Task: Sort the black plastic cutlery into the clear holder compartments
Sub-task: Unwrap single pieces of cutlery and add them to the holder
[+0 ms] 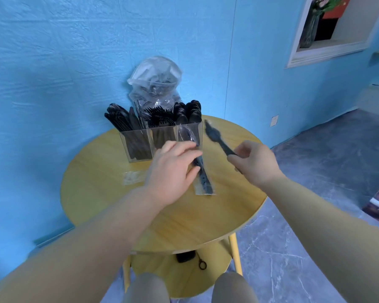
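Right hand (253, 162) around fork (217, 137) handle.

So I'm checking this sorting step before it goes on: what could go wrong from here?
1. The right hand pinches the blurred black plastic utensil only by its handle end; it could slip or swing into the clear three-compartment holder.
2. The left hand reaching over the wrapped black utensil could nudge the full holder.

You sit in what looks like a home room, not a workshop: a textured blue wall (74, 51), a white-framed flower picture (330, 27), a wall socket (274, 120) and a grey marbled floor (315, 171). A small round yellow wooden side table (162, 219) stands before you.
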Action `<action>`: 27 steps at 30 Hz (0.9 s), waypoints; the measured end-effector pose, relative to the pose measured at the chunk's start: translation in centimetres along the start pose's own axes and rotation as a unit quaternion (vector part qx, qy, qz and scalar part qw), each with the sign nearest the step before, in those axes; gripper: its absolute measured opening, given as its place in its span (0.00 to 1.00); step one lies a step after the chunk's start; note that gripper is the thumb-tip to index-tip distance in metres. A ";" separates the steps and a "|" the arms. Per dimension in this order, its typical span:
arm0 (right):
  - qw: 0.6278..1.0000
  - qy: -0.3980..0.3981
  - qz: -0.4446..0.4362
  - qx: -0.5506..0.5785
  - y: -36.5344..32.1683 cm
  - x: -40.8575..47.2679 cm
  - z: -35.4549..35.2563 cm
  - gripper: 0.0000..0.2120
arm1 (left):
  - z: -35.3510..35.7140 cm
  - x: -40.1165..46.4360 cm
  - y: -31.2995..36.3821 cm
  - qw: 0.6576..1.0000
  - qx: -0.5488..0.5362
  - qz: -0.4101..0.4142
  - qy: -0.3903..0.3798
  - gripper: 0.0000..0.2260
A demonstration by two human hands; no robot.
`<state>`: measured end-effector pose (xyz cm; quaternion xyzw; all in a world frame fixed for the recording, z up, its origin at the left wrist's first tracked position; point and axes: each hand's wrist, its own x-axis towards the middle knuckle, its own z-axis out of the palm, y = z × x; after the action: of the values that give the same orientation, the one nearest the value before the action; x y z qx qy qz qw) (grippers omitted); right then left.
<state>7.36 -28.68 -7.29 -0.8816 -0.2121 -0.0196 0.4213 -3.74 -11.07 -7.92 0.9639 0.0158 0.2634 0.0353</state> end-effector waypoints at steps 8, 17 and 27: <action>0.977 -0.154 -0.146 0.005 -3.3 -3.5 3.5 0.10 | -0.8 -3.4 -0.8 0.997 0.081 -0.002 -0.001 0.07; 0.971 -0.080 -0.207 -0.086 -0.8 -6.0 6.8 0.02 | 0.3 -8.4 -2.5 0.992 0.024 -0.097 -0.075 0.17; 0.963 -0.050 -0.260 -0.055 0.0 -6.0 7.1 0.04 | 1.1 -8.4 -2.4 0.997 -0.031 -0.055 -0.040 0.18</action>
<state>0.87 -25.47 -13.11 -0.8174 -0.4536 -0.0961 0.3418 -10.41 -9.18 -13.29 0.9697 0.0592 0.2230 0.0804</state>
